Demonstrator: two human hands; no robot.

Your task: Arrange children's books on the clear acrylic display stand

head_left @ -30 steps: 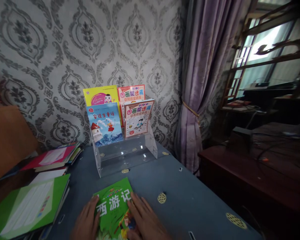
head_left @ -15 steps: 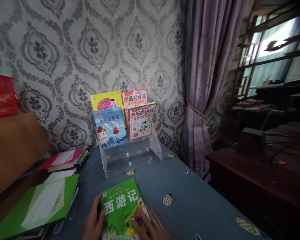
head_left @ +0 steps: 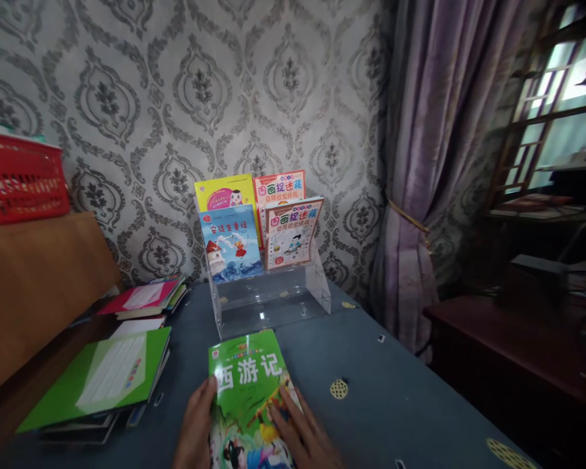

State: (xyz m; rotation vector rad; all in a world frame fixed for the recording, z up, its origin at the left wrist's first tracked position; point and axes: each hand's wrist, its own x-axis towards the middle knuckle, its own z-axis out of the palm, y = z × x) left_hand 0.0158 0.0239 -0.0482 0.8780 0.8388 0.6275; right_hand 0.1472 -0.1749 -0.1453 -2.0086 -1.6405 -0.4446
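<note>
A green picture-covered book [head_left: 247, 407] with large white characters is held between my two hands at the lower middle. My left hand [head_left: 196, 423] grips its left edge, thumb on the cover side. On the right edge, my right hand [head_left: 305, 426] has its fingers lying over the cover. Just beyond the book stands a clear acrylic tiered book rack [head_left: 273, 290]. Its upper tiers hold a blue book [head_left: 234, 244], a yellow book [head_left: 224, 189] behind it, a white-and-brown book [head_left: 293, 238] and a red-edged book [head_left: 280, 185].
Stacked books, topped by a green one [head_left: 68, 384] and a pink one [head_left: 141, 296], lie on the left. A red basket [head_left: 22, 179] sits on a brown box [head_left: 49, 267]. The blue cloth [head_left: 371, 391] covers the table; a purple curtain [head_left: 420, 176] hangs at right.
The camera view has turned slightly left, so the scene sits further right. The green book has come up a little in view, showing more of its cover, still in both hands.
</note>
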